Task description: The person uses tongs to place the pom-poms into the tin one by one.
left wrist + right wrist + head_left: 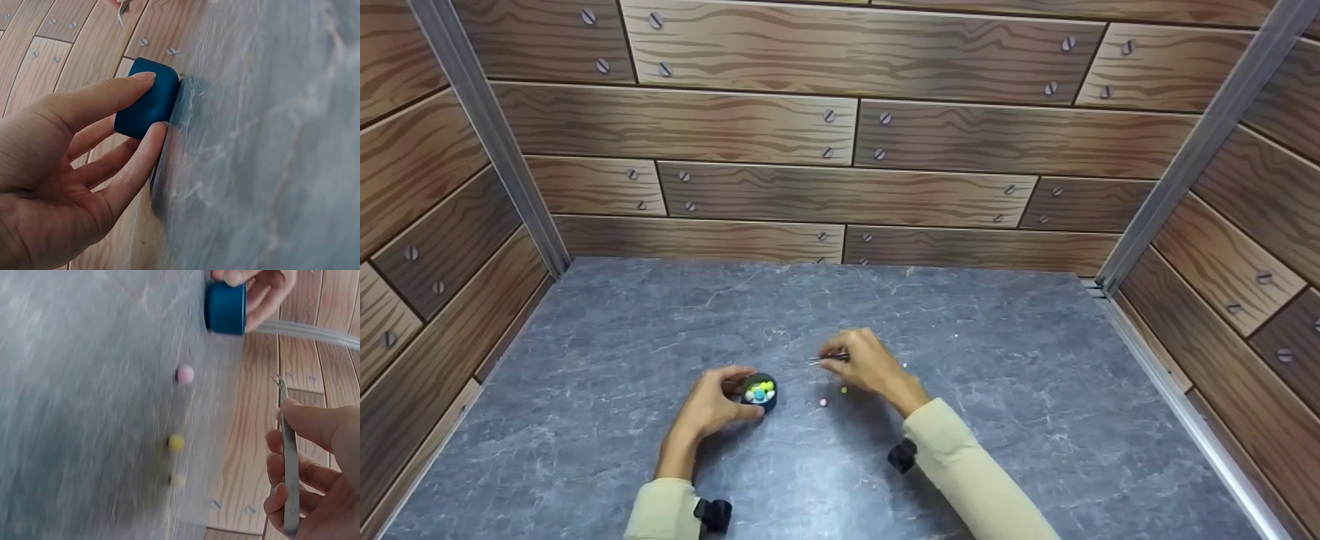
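Note:
My left hand (709, 405) grips a small blue cup (149, 101), thumb on one side and fingers on the other. The cup stands upright on the table, and several small yellow, white and blue balls (760, 393) fill it. To the right of it, my right hand (870, 362) pinches metal tweezers (291, 467) between thumb and fingers above the table. Their fine bent tips (278, 379) are slightly apart, with no ball between them. A pink ball (185, 374), a yellow ball (176, 442) and a pale ball (177, 480) lie on the table near this hand.
The grey marbled tabletop (660, 315) is bordered by wood-patterned walls (750, 127) at the back and both sides. Metal rails (1185, 427) run along the corners and right edge. A tiny white speck (956, 335) lies farther back on the right.

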`<action>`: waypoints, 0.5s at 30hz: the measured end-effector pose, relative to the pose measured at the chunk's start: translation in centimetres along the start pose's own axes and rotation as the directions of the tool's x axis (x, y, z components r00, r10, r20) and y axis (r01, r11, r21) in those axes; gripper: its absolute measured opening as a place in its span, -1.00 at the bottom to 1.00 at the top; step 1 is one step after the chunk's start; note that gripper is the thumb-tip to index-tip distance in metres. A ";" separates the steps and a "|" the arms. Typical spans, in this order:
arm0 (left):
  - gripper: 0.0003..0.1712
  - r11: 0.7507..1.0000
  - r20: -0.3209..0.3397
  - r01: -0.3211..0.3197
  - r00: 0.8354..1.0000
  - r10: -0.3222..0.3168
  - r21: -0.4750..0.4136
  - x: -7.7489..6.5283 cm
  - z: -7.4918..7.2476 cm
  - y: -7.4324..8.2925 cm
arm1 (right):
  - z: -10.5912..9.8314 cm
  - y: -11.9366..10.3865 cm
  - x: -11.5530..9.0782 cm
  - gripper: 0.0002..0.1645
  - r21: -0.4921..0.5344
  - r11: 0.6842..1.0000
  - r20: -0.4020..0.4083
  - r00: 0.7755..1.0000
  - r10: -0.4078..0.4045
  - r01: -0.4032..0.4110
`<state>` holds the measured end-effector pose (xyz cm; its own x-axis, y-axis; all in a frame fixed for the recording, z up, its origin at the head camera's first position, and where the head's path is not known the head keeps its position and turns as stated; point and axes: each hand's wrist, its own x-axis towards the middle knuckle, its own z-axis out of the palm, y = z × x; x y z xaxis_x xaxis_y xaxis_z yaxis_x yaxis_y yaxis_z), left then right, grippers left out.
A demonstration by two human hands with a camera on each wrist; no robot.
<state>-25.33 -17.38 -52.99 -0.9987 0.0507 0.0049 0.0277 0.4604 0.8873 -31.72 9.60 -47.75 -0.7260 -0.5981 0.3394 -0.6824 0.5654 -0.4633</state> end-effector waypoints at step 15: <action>-0.34 0.999 0.016 -0.030 0.999 0.031 -0.011 0.1 -0.1 -0.1 | -1.6 4.6 -3.4 -0.89 -0.020 0.997 -0.021 0.997 0.080 -0.080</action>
<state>-25.45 -17.52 -53.02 -0.9966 0.0786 0.0248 0.0576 0.4490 0.8917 -32.59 15.14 -49.74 -0.7799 -0.5388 0.3185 -0.6234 0.6227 -0.4729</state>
